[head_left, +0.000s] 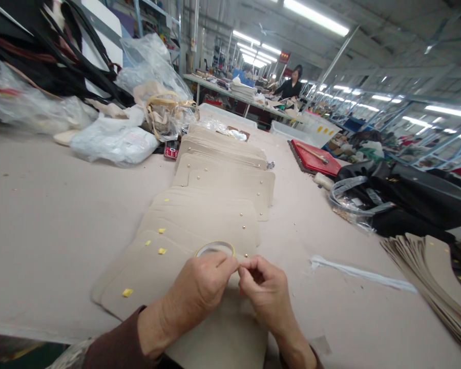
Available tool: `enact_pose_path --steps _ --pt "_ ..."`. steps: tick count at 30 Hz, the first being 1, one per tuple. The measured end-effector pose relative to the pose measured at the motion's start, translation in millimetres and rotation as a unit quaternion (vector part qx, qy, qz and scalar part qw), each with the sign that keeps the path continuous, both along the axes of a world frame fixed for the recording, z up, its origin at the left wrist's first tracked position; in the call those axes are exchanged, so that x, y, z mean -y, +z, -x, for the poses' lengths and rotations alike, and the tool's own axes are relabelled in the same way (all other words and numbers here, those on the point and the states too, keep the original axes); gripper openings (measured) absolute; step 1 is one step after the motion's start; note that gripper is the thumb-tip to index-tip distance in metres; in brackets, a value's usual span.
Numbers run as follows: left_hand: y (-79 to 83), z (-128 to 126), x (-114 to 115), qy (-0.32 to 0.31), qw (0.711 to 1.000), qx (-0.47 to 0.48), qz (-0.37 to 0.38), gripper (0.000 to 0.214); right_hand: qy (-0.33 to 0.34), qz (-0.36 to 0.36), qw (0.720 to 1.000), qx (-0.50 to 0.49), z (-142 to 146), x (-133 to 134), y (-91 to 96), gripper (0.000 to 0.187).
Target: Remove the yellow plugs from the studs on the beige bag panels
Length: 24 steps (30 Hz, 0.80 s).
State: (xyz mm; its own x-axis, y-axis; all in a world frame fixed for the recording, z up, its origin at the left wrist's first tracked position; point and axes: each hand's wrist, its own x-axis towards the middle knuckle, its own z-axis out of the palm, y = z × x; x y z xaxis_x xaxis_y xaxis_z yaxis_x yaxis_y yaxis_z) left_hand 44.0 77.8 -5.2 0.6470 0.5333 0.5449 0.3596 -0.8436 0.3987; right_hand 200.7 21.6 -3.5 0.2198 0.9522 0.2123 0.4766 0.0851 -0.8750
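a: head view. where is the tape roll?
b: on the nearest panel. the left hand is closed on its rim, and the right hand is pinched shut, touching the left.
a: how far?
b: i judge early. only the near panels carry yellow tabs.
a: room?
b: the bare table is on the left, the stack on the right, the edge close.

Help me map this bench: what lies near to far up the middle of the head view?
left hand and right hand together → tape roll → row of beige panels → white bin → far table → person behind it.
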Motion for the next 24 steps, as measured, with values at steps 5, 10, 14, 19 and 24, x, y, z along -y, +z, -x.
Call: enact_pose_path --steps 5,10,14,19,24 --pt "2.3 -2.5 -4.4 0.006 0.999 -0.005 -0.045 0.021 -0.066 0.123 0.976 -0.164 -28.2 -15.4 -7.0 0.023" --pt "-12.0 -3.5 -23.7 0.079 0.982 -0.166 -0.036 0.014 -0.043 0.194 0.964 -0.177 -58.7 -26.3 -22.0 0.035" --pt "-20.5 -3.4 -28.9 0.070 0.973 -0.221 -0.001 0.009 -0.026 0.231 0.958 -0.167 -63.3 -29.7 -27.8 0.036" --pt "-24.6 -2.1 -27.7 0.053 0.977 -0.208 0.014 0.012 -0.003 0.253 0.964 -0.086 -61.1 -31.1 -29.5 0.027" --pt "-28.1 -2.7 -31.2 0.057 0.977 -0.206 0.020 0.012 0.014 0.223 0.973 0.062 -54.8 -33.6 -22.5 0.021"
